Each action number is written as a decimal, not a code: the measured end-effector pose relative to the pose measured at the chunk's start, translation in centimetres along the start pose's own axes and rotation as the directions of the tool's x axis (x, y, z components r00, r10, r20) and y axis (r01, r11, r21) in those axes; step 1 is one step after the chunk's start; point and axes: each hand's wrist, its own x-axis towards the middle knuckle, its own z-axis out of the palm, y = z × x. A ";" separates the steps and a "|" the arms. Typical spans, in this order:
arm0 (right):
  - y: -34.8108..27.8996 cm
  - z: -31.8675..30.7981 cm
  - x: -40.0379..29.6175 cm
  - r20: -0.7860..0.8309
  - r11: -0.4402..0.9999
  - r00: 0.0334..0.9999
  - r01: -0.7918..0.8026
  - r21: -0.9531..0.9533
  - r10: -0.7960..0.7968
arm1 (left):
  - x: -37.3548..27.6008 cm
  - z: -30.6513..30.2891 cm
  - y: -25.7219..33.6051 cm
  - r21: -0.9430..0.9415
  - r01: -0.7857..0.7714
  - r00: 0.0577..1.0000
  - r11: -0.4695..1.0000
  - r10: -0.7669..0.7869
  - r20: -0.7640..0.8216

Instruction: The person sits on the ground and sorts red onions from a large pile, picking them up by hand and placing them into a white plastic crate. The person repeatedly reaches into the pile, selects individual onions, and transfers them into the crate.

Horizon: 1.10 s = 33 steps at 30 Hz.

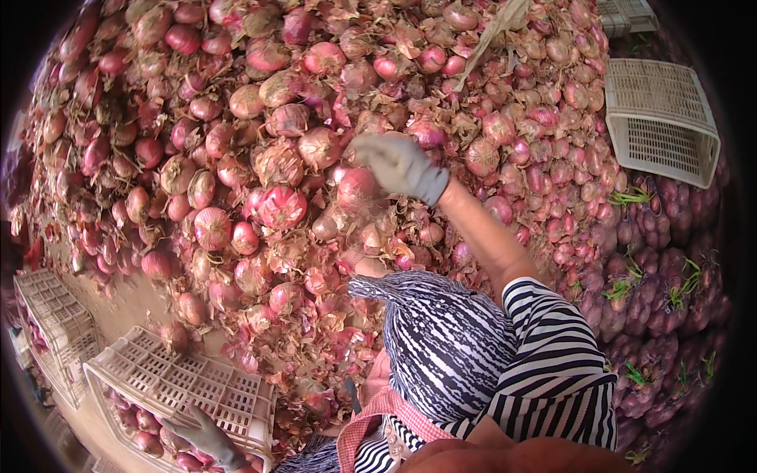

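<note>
My left hand [210,437], in a grey work glove, is at the mouth of a pale plastic crate [189,378] at lower left. Its thumb and fingers are spread over red onions [148,444] lying in the crate. My right hand [399,165], also gloved, reaches into a large heap of loose red onions [278,159]. It is blurred, next to a big round onion [358,189], and its palm side is hidden. My bent knee in patterned black-and-white trousers [449,343] lies between my hands.
Another slatted crate [56,331] stands at far left. A pale crate [662,118] lies on its side at upper right, beside stacked purple mesh bags of onions [656,284] with green ties or shoots. Dry onion skins [331,331] litter the ground before me.
</note>
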 end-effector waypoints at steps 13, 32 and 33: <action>9.8 -14.3 17.5 -0.232 0.506 0.963 -0.270 -0.819 0.139 | 0.7 0.2 -3.8 0.279 -0.066 0.998 0.958 0.069 0.002; 7.5 -15.6 15.0 0.274 0.953 0.915 -0.263 -0.149 0.296 | 0.0 0.0 -2.5 0.156 -0.008 1.000 0.988 0.007 0.008; 7.5 -15.8 14.3 0.421 0.972 0.877 -0.221 -0.075 0.232 | 0.3 0.1 -2.5 0.125 -0.018 1.000 0.992 0.016 0.015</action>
